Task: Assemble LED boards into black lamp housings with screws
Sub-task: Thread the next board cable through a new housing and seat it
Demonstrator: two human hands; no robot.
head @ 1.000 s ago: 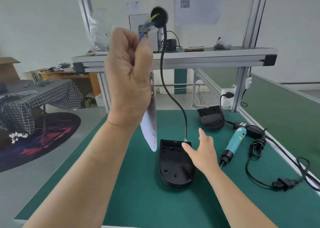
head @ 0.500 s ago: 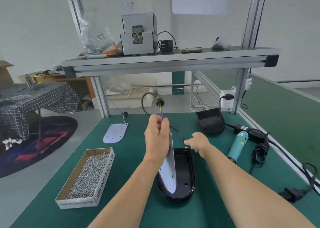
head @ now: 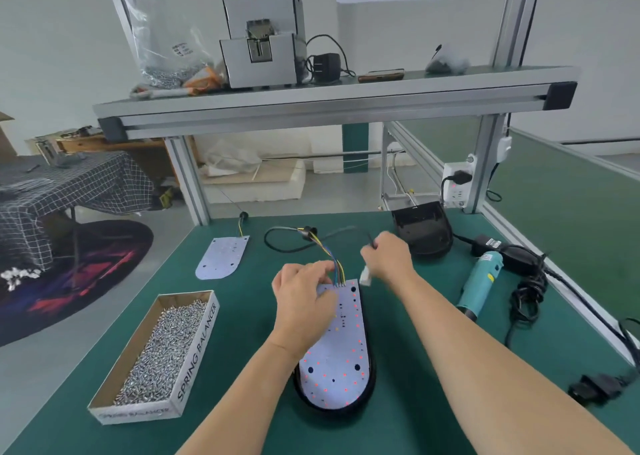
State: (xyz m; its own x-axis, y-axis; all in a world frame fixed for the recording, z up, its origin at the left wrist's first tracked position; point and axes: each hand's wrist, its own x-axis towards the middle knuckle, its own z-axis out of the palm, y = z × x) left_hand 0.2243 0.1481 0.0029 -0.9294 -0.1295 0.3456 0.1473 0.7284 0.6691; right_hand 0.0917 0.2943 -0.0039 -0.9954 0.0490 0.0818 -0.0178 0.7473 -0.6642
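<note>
The LED board (head: 339, 361) lies in the black lamp housing (head: 333, 411) at lower centre. Its long axis runs up the frame, with the wired end uppermost. My left hand (head: 301, 302) rests on that upper end; whether it pinches or only presses I cannot tell. My right hand (head: 386, 259), just upper right of the board, grips the black cable (head: 277, 246). The screws (head: 162, 343) sit lower left, nearer my left hand; the screwdriver (head: 479, 285) lies to the right.
</note>
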